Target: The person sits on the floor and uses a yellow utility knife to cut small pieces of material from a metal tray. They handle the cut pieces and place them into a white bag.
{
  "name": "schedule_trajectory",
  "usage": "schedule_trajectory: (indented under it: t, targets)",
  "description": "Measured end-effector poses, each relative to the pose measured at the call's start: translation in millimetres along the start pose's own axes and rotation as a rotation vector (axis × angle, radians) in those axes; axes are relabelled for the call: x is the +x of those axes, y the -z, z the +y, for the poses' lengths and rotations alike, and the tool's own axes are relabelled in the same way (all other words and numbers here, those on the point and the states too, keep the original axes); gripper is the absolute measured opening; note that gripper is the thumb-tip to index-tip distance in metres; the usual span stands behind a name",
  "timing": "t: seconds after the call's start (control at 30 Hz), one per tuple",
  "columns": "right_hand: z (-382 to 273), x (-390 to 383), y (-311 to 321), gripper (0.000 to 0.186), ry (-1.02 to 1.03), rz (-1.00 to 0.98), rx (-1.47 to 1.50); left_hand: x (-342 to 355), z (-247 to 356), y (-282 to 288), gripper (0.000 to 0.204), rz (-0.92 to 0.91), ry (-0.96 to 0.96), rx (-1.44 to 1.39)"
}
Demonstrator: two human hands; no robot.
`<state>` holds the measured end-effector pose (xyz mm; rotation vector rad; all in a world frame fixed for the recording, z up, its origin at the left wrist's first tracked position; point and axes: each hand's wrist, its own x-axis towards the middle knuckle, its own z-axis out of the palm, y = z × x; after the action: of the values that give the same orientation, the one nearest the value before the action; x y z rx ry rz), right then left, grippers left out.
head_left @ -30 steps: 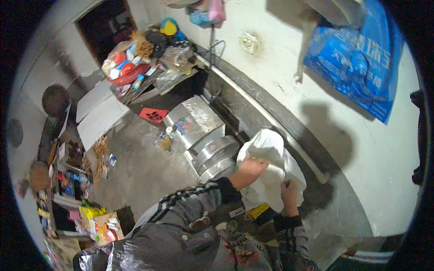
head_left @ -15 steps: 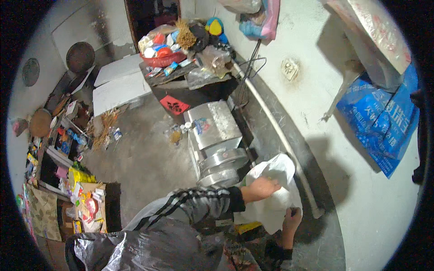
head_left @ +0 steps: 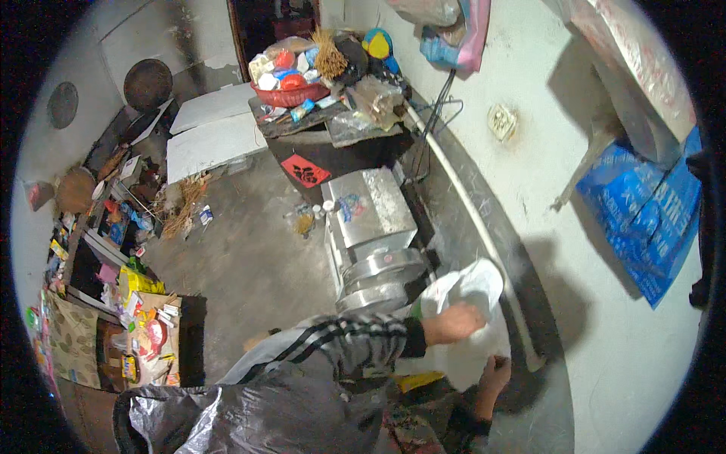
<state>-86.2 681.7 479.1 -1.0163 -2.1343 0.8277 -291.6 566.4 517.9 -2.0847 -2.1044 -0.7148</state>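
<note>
A white sack (head_left: 473, 365) stands before me at the lower right, its mouth open and its rim folded out. Inside its pale mouth little detail shows. Over that mouth is my left hand (head_left: 456, 324), its fingers curled and partly blurred; whatever they may hold is hidden. My right hand (head_left: 495, 372) is closed at the sack's near right edge, pinching the white material there. Just beyond the sack, on the left, is a boxy metal machine (head_left: 374, 208) with a round metal drum (head_left: 382, 271) at its near end.
A pale pipe (head_left: 469, 200) runs along the right wall's base, close to the sack. Blue bags (head_left: 639, 219) hang on that wall. Farther off stands a cluttered dark cabinet (head_left: 333, 155) with a red basket (head_left: 291, 94). Shelves and boxes (head_left: 155, 333) line the left.
The view has shifted slightly, so the scene sits a little to the right. My left hand has curled more and moved slightly lower over the sack's mouth. My right hand stays at the sack's edge.
</note>
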Motion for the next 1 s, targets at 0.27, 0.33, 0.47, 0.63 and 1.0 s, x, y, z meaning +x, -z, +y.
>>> schedule_trajectory:
  t: [0.27, 0.33, 0.47, 0.63, 1.0]
  targets:
    - [-7.0, -6.6, 20.8, 0.018, -0.069, -0.015, -0.036, -4.5, 5.4, 8.5, 0.026, -0.107, 0.04, 0.059]
    - [-17.3, -9.8, 25.4, 0.016, -0.212, -0.148, 0.069, -5.3, 9.1, 17.9, 0.023, -0.043, 0.092, -0.059]
    - [-26.6, -10.3, 32.4, 0.017, -0.14, 0.025, 0.009, -12.7, 20.9, 38.6, 0.022, 0.124, 0.091, -0.141]
    - [-17.6, -2.4, 36.2, 0.023, -0.017, 0.128, 0.066, -27.5, 28.9, 62.9, 0.034, 0.115, 0.13, -0.233]
    - [-19.0, 6.5, 64.1, 0.032, -0.077, 0.075, -0.002, -116.6, 17.2, 121.0, 0.036, 0.168, 0.327, -0.391]
